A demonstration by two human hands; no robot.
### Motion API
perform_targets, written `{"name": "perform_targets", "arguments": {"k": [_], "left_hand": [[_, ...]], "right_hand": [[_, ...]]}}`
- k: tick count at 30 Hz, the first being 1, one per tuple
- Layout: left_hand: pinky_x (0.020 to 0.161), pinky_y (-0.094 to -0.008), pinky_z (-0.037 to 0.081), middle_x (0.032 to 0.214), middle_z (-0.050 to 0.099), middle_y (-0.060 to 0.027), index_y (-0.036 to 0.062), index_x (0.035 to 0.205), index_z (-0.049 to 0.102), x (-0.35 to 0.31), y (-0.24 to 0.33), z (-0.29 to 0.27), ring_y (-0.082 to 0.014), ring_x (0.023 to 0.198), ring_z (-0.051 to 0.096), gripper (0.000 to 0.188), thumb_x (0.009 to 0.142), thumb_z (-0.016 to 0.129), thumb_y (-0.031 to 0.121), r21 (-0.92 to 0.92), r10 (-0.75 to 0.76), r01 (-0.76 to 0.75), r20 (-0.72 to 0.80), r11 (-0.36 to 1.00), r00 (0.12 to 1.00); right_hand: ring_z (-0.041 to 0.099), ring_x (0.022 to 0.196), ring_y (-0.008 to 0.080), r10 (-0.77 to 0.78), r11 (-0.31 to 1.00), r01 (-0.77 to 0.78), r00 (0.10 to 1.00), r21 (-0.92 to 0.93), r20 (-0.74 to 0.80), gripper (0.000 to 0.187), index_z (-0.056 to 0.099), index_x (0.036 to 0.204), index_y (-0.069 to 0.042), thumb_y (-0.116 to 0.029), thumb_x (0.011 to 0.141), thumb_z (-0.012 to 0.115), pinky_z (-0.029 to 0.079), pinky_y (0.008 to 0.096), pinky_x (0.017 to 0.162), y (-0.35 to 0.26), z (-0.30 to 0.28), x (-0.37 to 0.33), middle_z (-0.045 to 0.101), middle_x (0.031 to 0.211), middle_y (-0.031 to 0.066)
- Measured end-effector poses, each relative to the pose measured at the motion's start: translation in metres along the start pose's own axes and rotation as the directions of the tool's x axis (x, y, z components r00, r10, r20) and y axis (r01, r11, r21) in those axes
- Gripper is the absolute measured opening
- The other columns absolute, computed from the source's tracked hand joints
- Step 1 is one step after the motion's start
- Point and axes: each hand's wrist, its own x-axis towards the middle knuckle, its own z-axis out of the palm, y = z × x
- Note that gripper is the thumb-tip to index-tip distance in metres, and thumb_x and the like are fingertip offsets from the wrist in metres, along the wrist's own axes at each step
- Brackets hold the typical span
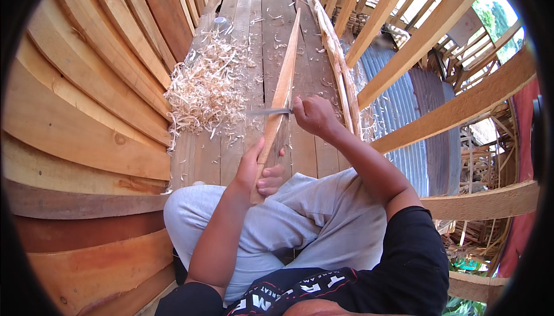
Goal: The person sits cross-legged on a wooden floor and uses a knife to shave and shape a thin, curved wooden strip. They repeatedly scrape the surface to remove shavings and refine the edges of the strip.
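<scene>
A long wooden piece (284, 82) tapers to a point at its far end and runs away from my lap along the floor. My left hand (261, 171) is wrapped round its near, wider end, with the fingers curled about the wood. Across the middle of the piece lies a knife (268, 111), its thin grey blade pointing left. My right hand (311, 114) is closed on the knife's handle, which the fist mostly hides. The blade touches or nearly touches the wood; which of the two I cannot tell.
Curled wood shavings (208, 88) lie heaped on the plank floor (277, 21), with a small round grey object (220, 24) beyond them. Upright boards (109, 131) line the left. Slats (404, 27) form an open railing at right, above corrugated metal sheets (398, 125). A split pole (337, 62) lies alongside.
</scene>
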Motion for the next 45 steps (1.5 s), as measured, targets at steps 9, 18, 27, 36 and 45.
{"name": "perform_targets", "arguments": {"k": [9,18,27,36,45], "left_hand": [[0.03,-0.0203,0.025,0.054,0.033,0.0045,0.0133,0.103,0.051,-0.001,-0.011,-0.001,-0.0052,0.034,0.029,0.05,0.097,0.032,0.059,0.017,-0.016,0.017,-0.077,1.0,0.997],[0.031,-0.021,0.025,0.054,0.032,0.0042,0.0146,0.102,0.05,-0.003,-0.021,0.01,-0.006,0.035,0.029,0.05,0.097,0.032,0.061,0.112,0.004,0.015,-0.168,0.994,0.986],[0.031,-0.0209,0.025,0.054,0.033,0.0043,0.0136,0.101,0.049,-0.006,-0.009,-0.001,-0.0058,0.034,0.029,0.05,0.096,0.033,0.06,0.052,0.021,-0.016,-0.098,0.999,0.995],[0.031,-0.0214,0.026,0.053,0.033,0.004,0.0136,0.101,0.049,-0.005,-0.013,0.004,-0.0059,0.034,0.029,0.051,0.096,0.033,0.061,0.1,0.033,-0.02,-0.127,0.995,0.991],[0.031,-0.0215,0.026,0.054,0.033,0.0035,0.0143,0.101,0.048,-0.005,-0.018,0.009,-0.0064,0.034,0.03,0.051,0.095,0.032,0.063,0.095,0.015,0.0,-0.15,0.995,0.989]], "right_hand": [[0.063,0.07,0.0436,0.032,0.999,-0.034,0.997,-0.024,-0.07,0.053,0.067,0.069,-0.002,-0.034,0.096,0.034,0.05,0.0516,0.07,0.017,0.004,0.021,0.062,0.07,0.025],[0.059,0.068,0.047,0.132,0.988,-0.12,0.983,0.096,-0.13,0.058,0.063,0.064,0.001,-0.036,0.097,0.034,0.047,0.0533,0.07,0.056,0.023,0.034,0.058,0.067,0.0283],[0.062,0.069,0.0443,-0.007,0.99,0.002,0.999,0.141,0.037,0.053,0.069,0.073,-0.002,-0.035,0.096,0.034,0.049,0.0528,0.073,0.022,0.02,0.015,0.062,0.068,0.0253],[0.062,0.07,0.0472,-0.137,0.99,0.136,0.989,0.026,0.049,0.055,0.067,0.071,0.001,-0.035,0.096,0.034,0.05,0.0539,0.073,0.013,0.01,0.015,0.062,0.07,0.0266],[0.062,0.078,0.048,0.102,0.989,-0.097,0.994,0.115,-0.033,0.059,0.066,0.073,0.003,-0.038,0.098,0.032,0.048,0.0534,0.079,0.043,0.024,0.027,0.062,0.074,0.0297]]}}
